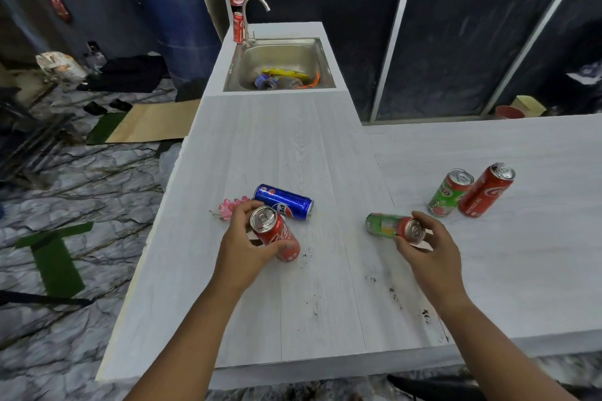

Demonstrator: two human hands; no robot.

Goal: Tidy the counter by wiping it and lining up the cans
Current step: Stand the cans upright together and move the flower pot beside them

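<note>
Gripping a red Coca-Cola can at lower centre, left hand curls round it; right hand pinches a green-and-red can lying sideways. Blue Pepsi can lies flat on the white counter; green Milo can and another red can stand at right. Dark specks dot the surface.

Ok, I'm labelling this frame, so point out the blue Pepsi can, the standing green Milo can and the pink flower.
blue Pepsi can (286, 202): head view, its blue side.
standing green Milo can (447, 195): head view, green label.
pink flower (226, 207): head view, petals.
</note>
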